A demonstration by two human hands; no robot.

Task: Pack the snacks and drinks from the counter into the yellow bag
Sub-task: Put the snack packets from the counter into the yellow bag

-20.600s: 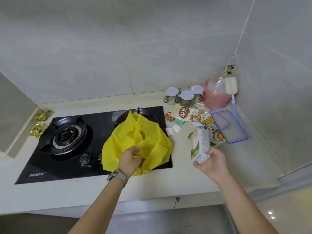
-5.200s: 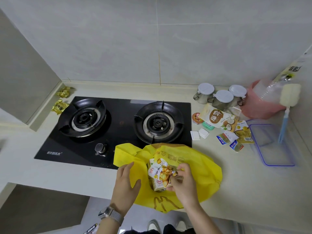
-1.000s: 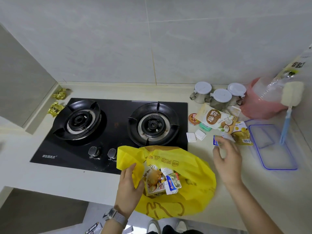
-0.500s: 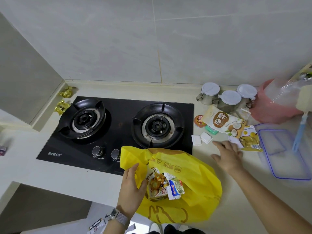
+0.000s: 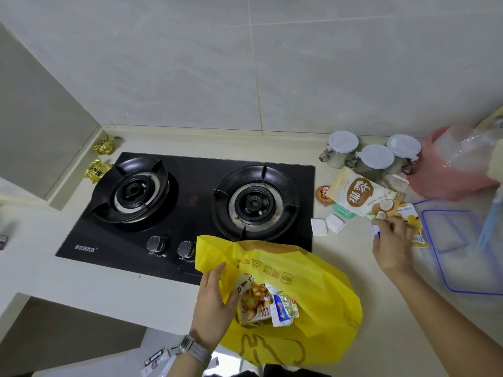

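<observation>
Now my left hand (image 5: 215, 303) pinches the yellow bag (image 5: 313, 303) open at six o'clock; my right hand (image 5: 393, 246), fingers curled on a small packet (image 5: 375, 232), sits at three o'clock.

From my feed I see a wall (image 5: 190, 63) of large pale grey tiles with thin grout lines, one vertical joint running down to the pale cream table (image 5: 68, 278). A black glass hob (image 5: 190, 202) with two gas burners and two knobs is set into the table. At the left a grey panel (image 5: 35, 118) juts forward over a raised ledge. Below the table's front edge I make out a darker grey cabinet front (image 5: 68, 330) and a strip of light floor (image 5: 152, 341). The light is soft and even, with faint glare on the hob's glass.
</observation>
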